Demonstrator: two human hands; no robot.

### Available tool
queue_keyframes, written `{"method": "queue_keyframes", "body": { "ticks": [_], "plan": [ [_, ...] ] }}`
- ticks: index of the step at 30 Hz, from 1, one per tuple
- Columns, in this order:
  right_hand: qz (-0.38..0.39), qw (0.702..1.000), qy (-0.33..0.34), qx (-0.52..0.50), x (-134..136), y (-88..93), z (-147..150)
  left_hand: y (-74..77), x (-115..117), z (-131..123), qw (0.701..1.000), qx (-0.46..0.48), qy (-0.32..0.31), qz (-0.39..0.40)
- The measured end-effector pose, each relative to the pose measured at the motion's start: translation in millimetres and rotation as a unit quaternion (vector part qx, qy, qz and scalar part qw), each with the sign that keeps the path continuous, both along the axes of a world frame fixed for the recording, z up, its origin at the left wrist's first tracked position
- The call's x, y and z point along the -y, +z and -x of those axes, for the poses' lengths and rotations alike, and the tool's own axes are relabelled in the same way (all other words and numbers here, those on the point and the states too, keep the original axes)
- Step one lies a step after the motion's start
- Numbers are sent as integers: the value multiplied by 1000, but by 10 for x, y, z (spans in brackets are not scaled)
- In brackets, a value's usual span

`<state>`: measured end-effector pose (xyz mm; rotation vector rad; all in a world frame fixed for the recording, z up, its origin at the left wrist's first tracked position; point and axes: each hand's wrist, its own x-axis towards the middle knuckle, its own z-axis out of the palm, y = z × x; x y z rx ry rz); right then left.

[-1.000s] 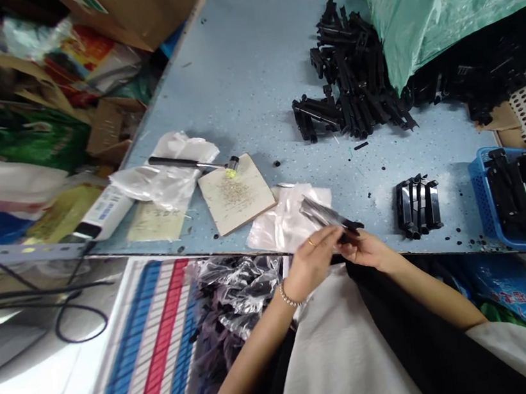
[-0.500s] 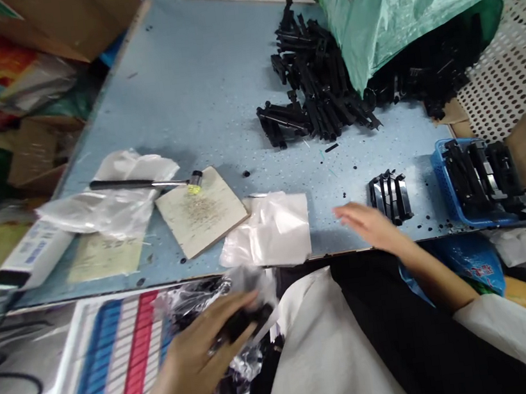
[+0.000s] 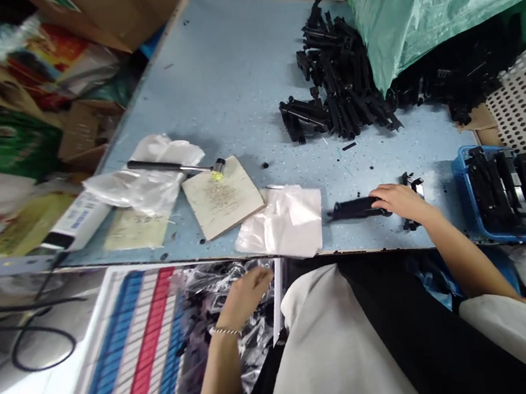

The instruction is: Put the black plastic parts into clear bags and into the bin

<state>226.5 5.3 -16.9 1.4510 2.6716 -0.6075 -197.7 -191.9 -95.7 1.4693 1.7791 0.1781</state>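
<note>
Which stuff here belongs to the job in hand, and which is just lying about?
Likely in the job:
- black part, in the right hand
- clear plastic sheets or bags
- plastic packaging near the left hand
- black pile

Apparently lying about:
- hammer
- square board
- cardboard box

Carton [image 3: 120,12], red packet [image 3: 46,64] (apparently plastic)

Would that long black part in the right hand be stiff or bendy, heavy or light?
The black part is probably stiff: it runs straight out from the right hand. It seems fairly light, being held near one end. Its long, broad shape suggests little rolling.
</note>
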Motion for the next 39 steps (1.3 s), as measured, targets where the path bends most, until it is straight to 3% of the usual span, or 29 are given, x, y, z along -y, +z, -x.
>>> {"method": "queue_keyframes", "body": {
  "ticks": [2, 3, 5, 6, 8, 9, 10, 11, 13, 15, 17, 22, 26, 29, 31, 33, 35, 37, 39],
  "plan": [
    [49, 989, -85, -113, 47, -27, 117, 171, -270, -298, 989, 45, 35, -134],
    [87, 969, -133, -192, 95, -62, 230, 214, -398, -458, 977, 39, 43, -204],
    [206, 886, -198, -367, 241, -174, 590, 202, -605, -744, 952, -7, 56, -302],
    [281, 821, -204, -452, 325, -246, 824, 155, -672, -848, 943, -34, 60, -327],
    [410, 702, -160, -560, 457, -400, 1316, 29, -728, -949, 935, -71, 63, -342],
    [431, 670, -158, -584, 481, -471, 1530, -28, -725, -950, 935, -77, 59, -341],
    [427, 656, -176, -597, 469, -530, 1693, -71, -709, -926, 936, -78, 51, -340],
    [410, 654, -202, -603, 421, -575, 1792, -95, -688, -888, 937, -74, 39, -340],
    [324, 676, -267, -606, 245, -613, 1786, -85, -656, -813, 938, -64, 14, -339],
    [220, 701, -320, -598, 51, -589, 1574, -27, -668, -796, 940, -53, -5, -337],
    [172, 706, -342, -596, -57, -528, 1299, 36, -737, -862, 939, -40, -9, -341],
    [277, 651, -335, -622, 166, -423, 982, 75, -1015, -1124, 946, -42, 3, -322],
    [361, 573, -330, -657, 400, -398, 1063, 68, -1140, -1037, 965, 90, 59, -239],
    [430, 507, -312, -678, 460, -355, 1185, 112, -1187, -906, 961, 174, 120, -180],
    [479, 480, -287, -677, 464, -350, 1303, 155, -1213, -865, 959, 193, 129, -164],
    [510, 468, -266, -671, 448, -393, 1440, 202, -1220, -851, 958, 203, 127, -156],
    [500, 477, -280, -666, 416, -474, 1559, 258, -1185, -831, 955, 204, 145, -160],
    [455, 497, -326, -663, 383, -552, 1618, 330, -1106, -785, 949, 176, 151, -212],
    [415, 517, -360, -656, 380, -578, 1590, 410, -1007, -722, 948, 104, 96, -286]
  ]
}}
